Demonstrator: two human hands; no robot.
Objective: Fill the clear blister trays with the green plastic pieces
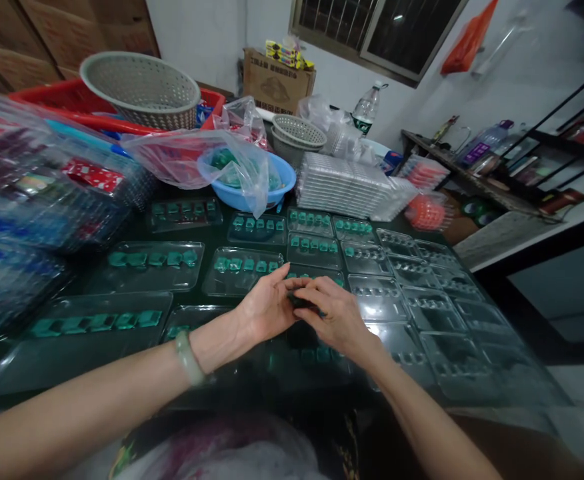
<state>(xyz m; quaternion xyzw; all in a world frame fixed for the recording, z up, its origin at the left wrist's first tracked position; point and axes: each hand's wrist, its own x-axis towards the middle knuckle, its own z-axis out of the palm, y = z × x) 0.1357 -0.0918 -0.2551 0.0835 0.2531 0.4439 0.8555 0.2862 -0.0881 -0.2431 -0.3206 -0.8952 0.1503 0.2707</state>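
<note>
My left hand [267, 303] and my right hand [335, 313] meet over the middle of the dark table [492, 270]. Their fingertips pinch together on a small dark piece [302, 303] that I cannot make out. A pale bangle [189, 357] circles my left wrist. Under and around the hands lie clear plastic blister trays. Those to the left and behind, such as one tray [242, 270], hold rows of small teal pieces. The trays on the right [437, 313] have bare pockets.
A blue bowl [282, 180] with teal pieces under a clear bag stands behind the trays. A stack of clear trays [342, 187], grey baskets [142, 87], a red crate [62, 100], a cardboard box [277, 83] and a water bottle [367, 107] are further back. Wrapped packs [27, 193] pile at left.
</note>
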